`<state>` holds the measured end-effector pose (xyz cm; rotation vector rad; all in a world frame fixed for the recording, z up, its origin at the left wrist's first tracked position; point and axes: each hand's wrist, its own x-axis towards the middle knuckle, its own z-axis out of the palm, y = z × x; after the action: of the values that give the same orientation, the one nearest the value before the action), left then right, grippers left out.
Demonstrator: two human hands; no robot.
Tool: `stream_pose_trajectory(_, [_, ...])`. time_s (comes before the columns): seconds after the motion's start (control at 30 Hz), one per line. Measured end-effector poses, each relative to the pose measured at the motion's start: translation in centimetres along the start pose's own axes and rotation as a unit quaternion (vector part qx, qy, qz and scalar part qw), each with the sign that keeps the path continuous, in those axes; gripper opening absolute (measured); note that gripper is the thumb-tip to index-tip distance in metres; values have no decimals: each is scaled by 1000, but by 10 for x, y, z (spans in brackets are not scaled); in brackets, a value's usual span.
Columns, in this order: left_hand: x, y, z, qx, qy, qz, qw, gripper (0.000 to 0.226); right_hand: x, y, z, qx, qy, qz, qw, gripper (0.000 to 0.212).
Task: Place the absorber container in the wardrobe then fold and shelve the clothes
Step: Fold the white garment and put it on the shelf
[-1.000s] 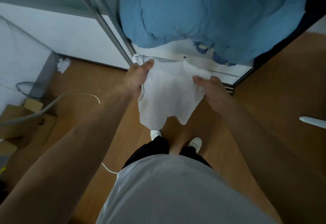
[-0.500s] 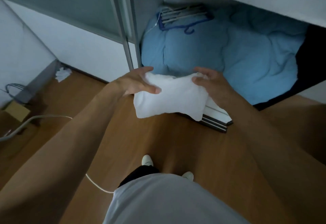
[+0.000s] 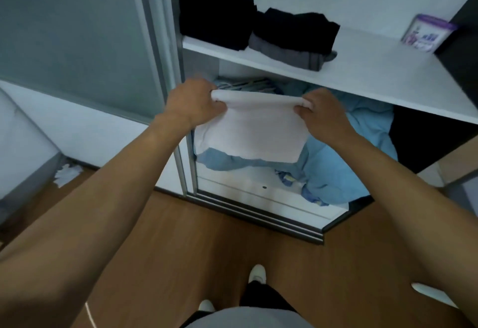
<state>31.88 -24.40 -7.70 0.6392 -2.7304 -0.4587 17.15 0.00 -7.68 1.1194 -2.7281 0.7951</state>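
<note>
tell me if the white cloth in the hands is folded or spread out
Folded. The white cloth hangs doubled over, its top edge a rounded fold pinched between the left hand and right hand.

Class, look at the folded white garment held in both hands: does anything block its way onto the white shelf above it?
Nothing visible does. The white garment hangs just below the shelf, whose middle stretch lies bare between the dark folded clothes and the absorber container.
</note>
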Motion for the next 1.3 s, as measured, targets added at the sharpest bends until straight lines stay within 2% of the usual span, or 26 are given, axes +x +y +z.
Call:
stream_pose_trajectory(0.07, [21, 6, -5, 17, 30, 7, 999, 20, 18, -2, -11, 141, 34, 49, 988, 25])
stream_pose_trajectory(0.13, [41, 12, -10, 33, 60, 14, 998, 19, 36, -3, -17, 289, 56, 99, 951, 17])
stream_pose_trajectory(0.23, [75, 22, -15, -13, 84, 22, 996, 12, 68, 6, -27, 404, 99, 87, 905, 9])
stream_pose_trajectory(0.3, [104, 32, -19, -151, 73, -2, 986, 14, 92, 17, -34, 410, 137, 39, 901, 7])
stream_pose_trajectory(0.4, [159, 59, -22, -372, 63, -60, 924, 20, 138, 37, -49, 350, 189, -20, 917, 7])
stream_pose_trajectory(0.53, [247, 108, -36, -497, 126, -7, 859, 23, 209, 61, -88, 360, 307, -46, 880, 21])
stream_pose_trajectory(0.6, [281, 125, -43, -507, 166, 30, 845, 30, 240, 77, -100, 340, 365, -62, 865, 17])
stream_pose_trajectory(0.67, [305, 126, -37, -477, 183, 62, 857, 42, 259, 98, -92, 298, 383, -79, 871, 16])
stream_pose_trajectory(0.7, [315, 119, -26, -455, 174, 65, 871, 47, 263, 110, -79, 267, 357, -79, 892, 21])
stream_pose_trajectory(0.73, [324, 109, -10, -423, 145, 53, 893, 49, 263, 123, -64, 232, 299, -62, 924, 32])
stream_pose_trajectory(0.8, [335, 86, 28, -325, 35, -5, 945, 46, 258, 147, -34, 182, 103, 17, 978, 55])
stream_pose_trajectory(0.83, [337, 75, 44, -292, -27, -47, 955, 45, 258, 155, -24, 176, 20, 58, 982, 60])
stream_pose_trajectory(0.87, [340, 67, 58, -288, -66, -75, 952, 40, 259, 160, -17, 184, -12, 83, 979, 60])
stream_pose_trajectory(0.93, [347, 67, 67, -315, -55, -92, 943, 17, 269, 157, -18, 218, 47, 108, 969, 48])
stream_pose_trajectory(0.97, [353, 72, 65, -321, -25, -102, 941, 16, 276, 152, -23, 227, 92, 115, 963, 43])
stream_pose_trajectory(1.0, [362, 76, 63, -309, -4, -109, 945, 28, 284, 146, -29, 228, 133, 117, 958, 38])
stream_pose_trajectory(1.07, [375, 84, 63, -218, 24, -87, 972, 56, 297, 135, -35, 179, 180, 103, 962, 34])
stream_pose_trajectory(1.13, [381, 91, 69, -151, 5, -36, 988, 60, 307, 125, -33, 113, 181, 87, 973, 39])
stream_pose_trajectory(1.23, [380, 92, 82, -154, -60, 28, 986, 40, 324, 106, -19, 32, 153, 71, 985, 44])
stream_pose_trajectory(1.3, [378, 87, 86, -152, -71, 46, 985, 39, 336, 99, -5, -43, 119, 69, 990, 47])
